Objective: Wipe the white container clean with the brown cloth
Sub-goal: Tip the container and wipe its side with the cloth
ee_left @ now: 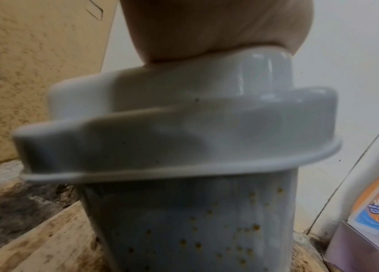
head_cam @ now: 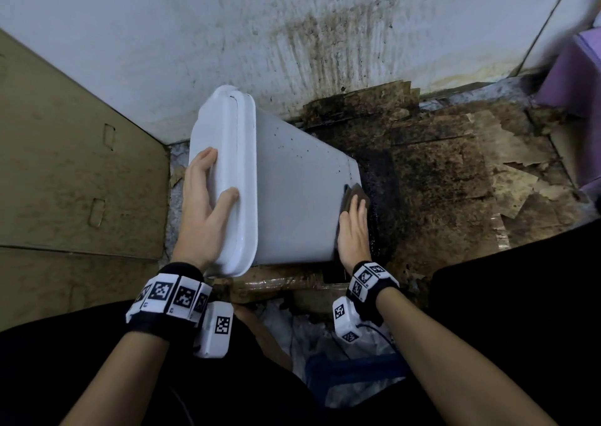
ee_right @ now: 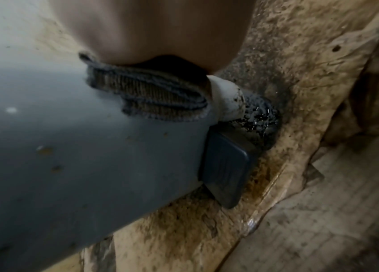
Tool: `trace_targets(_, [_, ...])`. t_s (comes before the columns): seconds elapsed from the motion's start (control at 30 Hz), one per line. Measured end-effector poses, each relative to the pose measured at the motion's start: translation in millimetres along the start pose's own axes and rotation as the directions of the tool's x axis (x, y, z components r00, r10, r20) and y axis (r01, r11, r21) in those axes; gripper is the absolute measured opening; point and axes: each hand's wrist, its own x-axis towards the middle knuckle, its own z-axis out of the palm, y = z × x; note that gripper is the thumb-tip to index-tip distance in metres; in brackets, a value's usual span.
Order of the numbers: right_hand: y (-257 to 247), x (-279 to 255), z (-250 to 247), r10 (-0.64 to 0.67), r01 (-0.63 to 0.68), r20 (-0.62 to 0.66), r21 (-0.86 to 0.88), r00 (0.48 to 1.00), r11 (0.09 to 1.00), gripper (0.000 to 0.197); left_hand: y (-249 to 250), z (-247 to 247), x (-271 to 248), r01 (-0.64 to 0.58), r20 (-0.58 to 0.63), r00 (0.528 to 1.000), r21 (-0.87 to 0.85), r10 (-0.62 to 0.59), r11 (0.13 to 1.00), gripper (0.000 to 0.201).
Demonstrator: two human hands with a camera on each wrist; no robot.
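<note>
The white container (head_cam: 292,191), a lidded pedal bin, leans tilted toward me with its base on the dirty floor. My left hand (head_cam: 218,178) grips its lid, fingers on the top face and thumb on the rim. My right hand (head_cam: 354,227) presses the brown cloth (head_cam: 356,194) flat against the bin's lower right side with straight fingers. The left wrist view shows the lid (ee_left: 184,128) and brown specks on the wall below it. In the right wrist view the folded cloth (ee_right: 156,95) lies under my palm, just above the dark foot pedal (ee_right: 225,165).
A cardboard box (head_cam: 65,165) stands at the left. The wall (head_cam: 325,35) behind is streaked with brown stains. Soiled, torn cardboard (head_cam: 439,171) covers the floor, with wet black grime (head_cam: 387,204) by the bin's base. A purple box (head_cam: 579,84) sits far right; a plastic bag (head_cam: 351,360) lies between my arms.
</note>
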Motion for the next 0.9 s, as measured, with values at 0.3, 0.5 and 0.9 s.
trace_targets(0.3, [1,5,-4,0.056,-0.058,0.023,0.077,0.998,0.995,0.056,-4,-2,-1,-0.003,0.006,1.0,0.005,0.003,1.0,0.058])
trace_targets(0.5, [-5,-12,8,0.023,-0.022,-0.017,0.054,1.0,0.998,0.056,-1,-1,0,-0.002,0.0,1.0,0.011,0.002,1.0,0.057])
trace_targets(0.9, [-118,-85,34,-0.354,0.352,0.019,0.07,0.935,0.933,0.058,-2,-2,1,-0.009,-0.003,1.0,0.054,0.01,0.999,0.06])
